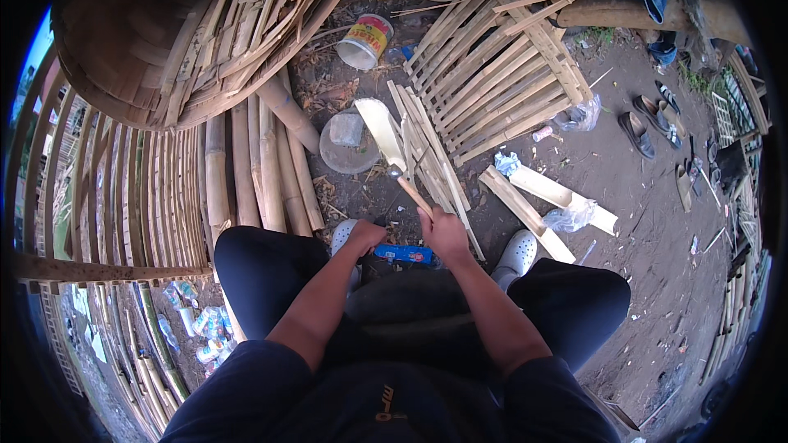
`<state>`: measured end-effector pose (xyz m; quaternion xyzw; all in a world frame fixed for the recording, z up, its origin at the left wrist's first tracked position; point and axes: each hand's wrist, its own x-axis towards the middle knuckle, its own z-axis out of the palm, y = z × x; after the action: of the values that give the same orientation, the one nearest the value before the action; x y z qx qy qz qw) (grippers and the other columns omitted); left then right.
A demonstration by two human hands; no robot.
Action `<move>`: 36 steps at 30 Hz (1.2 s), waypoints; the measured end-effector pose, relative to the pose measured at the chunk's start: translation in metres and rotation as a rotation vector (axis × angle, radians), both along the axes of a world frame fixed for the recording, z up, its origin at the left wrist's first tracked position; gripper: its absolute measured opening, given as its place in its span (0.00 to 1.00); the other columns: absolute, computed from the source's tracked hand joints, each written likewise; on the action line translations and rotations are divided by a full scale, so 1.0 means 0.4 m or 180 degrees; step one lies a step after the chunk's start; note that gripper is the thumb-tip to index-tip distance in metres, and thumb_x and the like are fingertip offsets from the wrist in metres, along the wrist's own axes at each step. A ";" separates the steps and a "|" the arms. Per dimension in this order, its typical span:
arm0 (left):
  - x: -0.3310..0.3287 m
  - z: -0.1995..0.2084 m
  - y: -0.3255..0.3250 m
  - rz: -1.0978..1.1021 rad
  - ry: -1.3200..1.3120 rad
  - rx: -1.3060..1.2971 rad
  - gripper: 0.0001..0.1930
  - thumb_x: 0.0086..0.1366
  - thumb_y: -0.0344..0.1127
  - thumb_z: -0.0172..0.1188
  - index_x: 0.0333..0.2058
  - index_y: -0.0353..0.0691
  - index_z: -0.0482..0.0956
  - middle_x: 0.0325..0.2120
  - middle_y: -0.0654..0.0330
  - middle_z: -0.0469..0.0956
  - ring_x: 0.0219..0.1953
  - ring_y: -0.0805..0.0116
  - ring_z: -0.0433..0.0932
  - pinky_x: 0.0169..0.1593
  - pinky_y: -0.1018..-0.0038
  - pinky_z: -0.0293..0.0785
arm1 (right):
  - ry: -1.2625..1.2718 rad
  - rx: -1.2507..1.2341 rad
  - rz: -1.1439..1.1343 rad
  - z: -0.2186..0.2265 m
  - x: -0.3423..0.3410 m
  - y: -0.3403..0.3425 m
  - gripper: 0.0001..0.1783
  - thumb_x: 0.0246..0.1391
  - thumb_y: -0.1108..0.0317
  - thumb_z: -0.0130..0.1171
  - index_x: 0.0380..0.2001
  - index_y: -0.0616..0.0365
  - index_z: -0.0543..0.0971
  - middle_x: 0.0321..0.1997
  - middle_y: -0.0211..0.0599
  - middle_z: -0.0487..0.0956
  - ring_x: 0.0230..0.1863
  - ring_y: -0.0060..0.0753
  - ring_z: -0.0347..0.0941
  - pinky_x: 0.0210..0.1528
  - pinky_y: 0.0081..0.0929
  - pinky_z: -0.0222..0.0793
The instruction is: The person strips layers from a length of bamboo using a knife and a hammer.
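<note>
My right hand is wrapped round the wooden handle of a hammer, whose small dark head tilts up and to the left. Left of it, my left hand is closed beside my shoe; what its fingers hold, if anything, I cannot make out. A blue box lies just below and between the two hands. Beyond the hammer head, split bamboo strips rest on the ground beside a curved pale bamboo piece.
Bamboo poles lie to the left, near a grey block on a round base. A slatted bamboo panel stands ahead, with a tin can beside it. Split bamboo halves and sandals lie to the right.
</note>
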<state>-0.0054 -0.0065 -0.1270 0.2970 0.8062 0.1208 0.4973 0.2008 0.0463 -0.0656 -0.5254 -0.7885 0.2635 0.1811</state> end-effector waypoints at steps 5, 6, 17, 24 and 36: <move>0.010 -0.014 0.020 0.0097 -0.0250 -0.0043 0.08 0.42 0.29 0.60 0.12 0.30 0.74 0.09 0.55 0.71 0.10 0.65 0.70 0.15 0.70 0.61 | 0.0361 0.0018 0.0139 -0.042 -0.015 -0.024 0.20 0.60 0.52 0.53 0.27 0.61 0.75 0.21 0.53 0.77 0.26 0.59 0.77 0.29 0.49 0.74; 0.030 -0.015 0.014 -0.0062 -0.0074 -0.0118 0.09 0.44 0.32 0.60 0.14 0.30 0.76 0.10 0.54 0.73 0.12 0.64 0.72 0.17 0.68 0.64 | -0.0045 -0.0215 0.0108 -0.092 0.006 -0.039 0.21 0.60 0.52 0.52 0.27 0.61 0.75 0.21 0.53 0.78 0.27 0.59 0.77 0.30 0.49 0.74; 0.026 -0.020 0.001 -0.0023 -0.0129 -0.0139 0.09 0.44 0.31 0.58 0.15 0.29 0.77 0.12 0.52 0.75 0.13 0.64 0.74 0.17 0.68 0.66 | -0.0065 -0.0336 -0.0172 -0.102 0.000 -0.035 0.26 0.62 0.48 0.47 0.27 0.63 0.74 0.21 0.55 0.77 0.25 0.60 0.77 0.31 0.50 0.74; -0.019 -0.085 -0.026 0.0330 -0.0261 -0.0019 0.06 0.41 0.27 0.59 0.13 0.29 0.75 0.10 0.53 0.72 0.11 0.65 0.71 0.14 0.68 0.62 | 0.0290 -0.0084 0.0244 0.026 -0.043 -0.023 0.22 0.61 0.51 0.49 0.30 0.63 0.74 0.24 0.57 0.78 0.30 0.59 0.77 0.32 0.51 0.73; -0.006 -0.022 -0.008 0.0338 -0.0362 -0.0059 0.07 0.45 0.27 0.61 0.16 0.28 0.75 0.14 0.52 0.74 0.11 0.65 0.71 0.15 0.70 0.63 | 0.0454 0.0162 0.0226 0.047 -0.045 -0.009 0.25 0.61 0.49 0.49 0.31 0.64 0.76 0.21 0.56 0.77 0.27 0.58 0.78 0.32 0.52 0.73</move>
<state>-0.0078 -0.0096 -0.1358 0.2418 0.7923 0.1562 0.5379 0.1828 0.0426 -0.0468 -0.4722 -0.7982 0.2864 0.2407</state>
